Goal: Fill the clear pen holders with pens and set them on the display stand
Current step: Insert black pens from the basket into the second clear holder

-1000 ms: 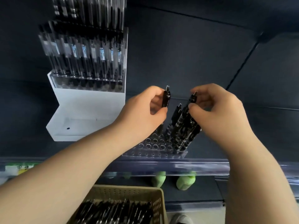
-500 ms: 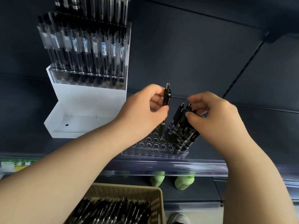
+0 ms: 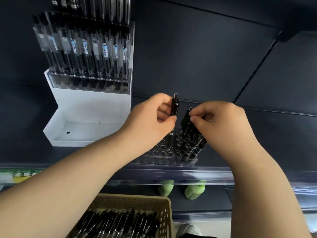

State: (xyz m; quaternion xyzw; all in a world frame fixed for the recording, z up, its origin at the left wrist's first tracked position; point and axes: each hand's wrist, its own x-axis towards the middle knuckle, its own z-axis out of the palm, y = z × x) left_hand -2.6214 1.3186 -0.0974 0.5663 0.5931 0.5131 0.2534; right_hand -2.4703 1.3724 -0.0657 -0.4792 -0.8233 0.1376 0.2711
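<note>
The dark shelf [image 3: 283, 134] carries the work, and the clear pen holder [image 3: 154, 158] near its front edge serves as the landmark. Up and to the left of that holder sits the white display stand [image 3: 92, 103]. Its upper step already bears a filled holder [image 3: 89, 83] packed with upright pens, while its lower step [image 3: 82, 129] shows bare white. Below the pen holder, nearer the person, a tan basket [image 3: 133, 200] holds a heap of loose pens [image 3: 120, 224], so supply looks plentiful.

The pen holder itself is only partly filled. A cluster of black pens [image 3: 188, 143] stands in its right end, and many holes across its middle and left are open.

The left hand [image 3: 151, 124] is above the holder's middle. Its grip pinches a single pen [image 3: 175, 107] between thumb and fingers, tip down among the holes just beside the cluster. Whether the tip is seated in a hole cannot be told. The right hand [image 3: 223, 121] is above the holder's right end, its grip pinching the top of one pen in the cluster.

By my reading the job is near its middle. One holder is done and placed, and this one looks less than half full. It has yet to be filled out and set on the stand's bare lower step.
</note>
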